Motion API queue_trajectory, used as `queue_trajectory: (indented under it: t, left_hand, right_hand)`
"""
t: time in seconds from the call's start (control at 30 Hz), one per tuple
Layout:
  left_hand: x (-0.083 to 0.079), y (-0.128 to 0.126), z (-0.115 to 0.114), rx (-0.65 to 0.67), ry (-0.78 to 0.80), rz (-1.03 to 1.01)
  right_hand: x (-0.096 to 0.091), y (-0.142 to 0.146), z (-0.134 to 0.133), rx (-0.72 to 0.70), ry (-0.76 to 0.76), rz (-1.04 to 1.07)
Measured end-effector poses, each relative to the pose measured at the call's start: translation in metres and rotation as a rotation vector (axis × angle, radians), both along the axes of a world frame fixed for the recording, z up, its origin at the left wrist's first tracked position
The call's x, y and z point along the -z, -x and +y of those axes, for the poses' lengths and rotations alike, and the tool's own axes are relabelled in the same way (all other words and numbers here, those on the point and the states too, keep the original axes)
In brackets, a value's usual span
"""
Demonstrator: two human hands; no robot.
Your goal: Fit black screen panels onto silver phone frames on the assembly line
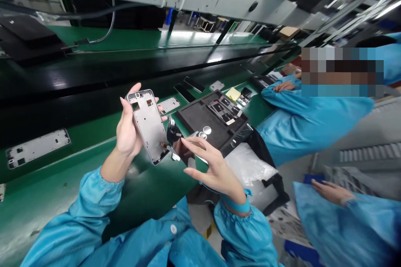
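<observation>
My left hand (127,131) is wrapped round a silver phone frame (149,125), holding it upright and tilted above the green bench. My right hand (208,162) is just right of the frame's lower end, its fingers pinched on thin metal tweezers (171,148) whose tip touches the frame's bottom corner. A black tray (200,119) with small parts lies just beyond my hands.
Another silver frame (37,147) lies on the green belt (94,133) at left, one more (169,104) behind my left hand. Dark phone panels and a yellow note (233,93) lie farther along. A co-worker in blue (307,121) leans on the bench at right; another's hand (330,192) is lower right.
</observation>
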State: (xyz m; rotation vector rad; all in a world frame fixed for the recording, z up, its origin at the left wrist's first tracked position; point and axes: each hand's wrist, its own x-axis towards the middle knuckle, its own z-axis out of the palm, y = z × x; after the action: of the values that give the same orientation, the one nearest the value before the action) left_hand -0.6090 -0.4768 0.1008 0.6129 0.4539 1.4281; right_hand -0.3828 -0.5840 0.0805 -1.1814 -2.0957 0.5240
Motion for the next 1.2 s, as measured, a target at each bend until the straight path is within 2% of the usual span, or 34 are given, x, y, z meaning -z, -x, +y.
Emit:
queue_trajectory:
  t: [0.23, 0.43, 0.63, 0.83, 1.07, 1.2]
  left_hand:
    - [0.004, 0.008, 0.002, 0.013, -0.068, 0.024]
    - [0.006, 0.015, 0.003, 0.105, -0.192, 0.14]
    - [0.006, 0.023, 0.011, 0.099, -0.244, 0.243]
    - [0.003, 0.029, 0.013, 0.072, -0.28, 0.282]
    - [0.006, 0.021, 0.007, 0.055, -0.372, 0.415]
    - [0.011, 0.02, 0.009, 0.06, -0.342, 0.407]
  right_hand:
    - [-0.009, 0.0, 0.003, -0.057, 0.029, -0.046]
    - [-0.012, 0.014, 0.008, -0.046, 0.065, 0.041]
    - [0.006, 0.033, 0.006, 0.063, 0.146, 0.266]
    - [0.011, 0.029, 0.0, 0.009, 0.193, 0.282]
    - [0.026, 0.056, 0.018, 0.129, 0.209, 0.382]
    - [0.032, 0.066, 0.026, 0.119, 0.183, 0.424]
